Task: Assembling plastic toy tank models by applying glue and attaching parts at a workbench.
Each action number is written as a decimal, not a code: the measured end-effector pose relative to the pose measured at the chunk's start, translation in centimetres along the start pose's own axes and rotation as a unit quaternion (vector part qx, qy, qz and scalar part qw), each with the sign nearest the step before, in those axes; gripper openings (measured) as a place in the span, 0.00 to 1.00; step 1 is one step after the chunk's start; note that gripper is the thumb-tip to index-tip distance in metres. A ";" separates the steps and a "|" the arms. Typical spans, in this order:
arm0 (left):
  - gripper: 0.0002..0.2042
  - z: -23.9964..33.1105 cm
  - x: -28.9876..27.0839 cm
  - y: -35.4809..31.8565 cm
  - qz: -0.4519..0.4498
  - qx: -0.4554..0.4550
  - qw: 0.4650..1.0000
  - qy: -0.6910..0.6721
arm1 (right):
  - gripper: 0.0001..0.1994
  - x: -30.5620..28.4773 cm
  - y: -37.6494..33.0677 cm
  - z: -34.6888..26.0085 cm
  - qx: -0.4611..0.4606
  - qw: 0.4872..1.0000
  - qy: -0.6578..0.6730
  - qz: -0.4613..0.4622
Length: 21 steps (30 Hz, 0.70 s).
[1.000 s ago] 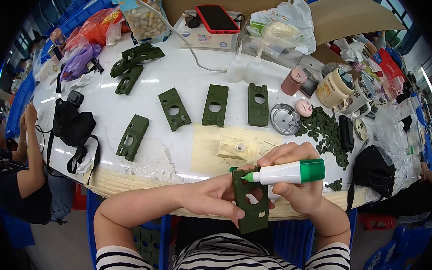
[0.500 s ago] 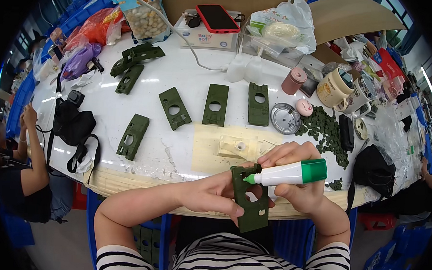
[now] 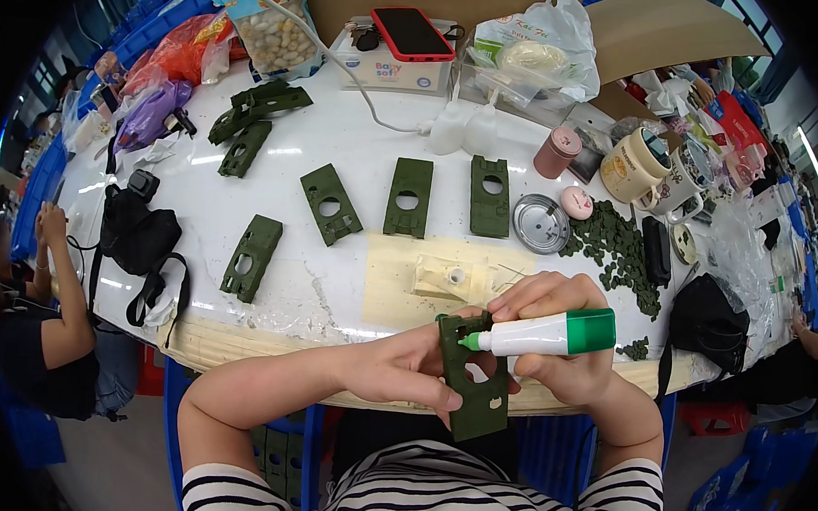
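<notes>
My left hand (image 3: 410, 367) grips a dark green plastic hull part (image 3: 476, 416) with a round hole, tilted over the table's front edge. In my right hand (image 3: 566, 342) lies a white squeeze bottle (image 3: 534, 335) with a green base and a green nozzle. Its nozzle tip touches or nearly touches the part's upper face, near the far end. Beyond my hands a cream-coloured block (image 3: 452, 277) with a round hole sits on yellowish tape. Several similar green parts (image 3: 408, 198) lie spread across the table.
Small green pieces (image 3: 617, 253) form a heap at right, beside a round metal dish (image 3: 540, 223). Two white nozzle bottles (image 3: 449, 128), a pink tin (image 3: 557, 153) and mugs (image 3: 634, 165) stand farther back. A black bag (image 3: 137, 232) lies at left; another person (image 3: 45, 320) sits there.
The bottle has tipped slightly, its green base end moving a little down and left. The nozzle has shifted slightly along the part. My left hand and the part have stayed still.
</notes>
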<state>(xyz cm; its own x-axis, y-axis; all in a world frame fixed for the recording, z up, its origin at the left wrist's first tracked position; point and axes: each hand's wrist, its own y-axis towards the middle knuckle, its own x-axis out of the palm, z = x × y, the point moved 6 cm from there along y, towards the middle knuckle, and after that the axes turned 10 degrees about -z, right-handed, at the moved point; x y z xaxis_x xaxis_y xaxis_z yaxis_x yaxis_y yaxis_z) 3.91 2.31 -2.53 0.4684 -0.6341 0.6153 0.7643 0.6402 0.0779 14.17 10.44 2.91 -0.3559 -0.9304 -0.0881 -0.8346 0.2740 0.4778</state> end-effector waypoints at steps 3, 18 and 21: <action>0.39 0.0 0.0 0.0 -0.001 -0.001 1.000 0.000 | 0.19 0.0 0.0 0.0 -0.004 1.000 -0.002 -0.001; 0.39 0.0 0.0 0.0 -0.008 0.011 1.000 0.016 | 0.19 -0.2 -0.1 0.0 -0.002 0.999 0.032 0.013; 0.38 0.1 0.0 0.0 0.003 0.011 1.000 0.001 | 0.18 -1.2 -0.3 -0.1 -0.015 0.999 0.001 0.029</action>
<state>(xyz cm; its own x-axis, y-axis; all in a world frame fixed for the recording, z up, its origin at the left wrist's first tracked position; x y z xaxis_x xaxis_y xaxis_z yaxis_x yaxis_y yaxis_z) 3.84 2.35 -2.49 0.4737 -0.6312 0.6142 0.7518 0.6530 0.0912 14.85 11.41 2.95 -0.4018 -0.9139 -0.0575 -0.7996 0.3195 0.5086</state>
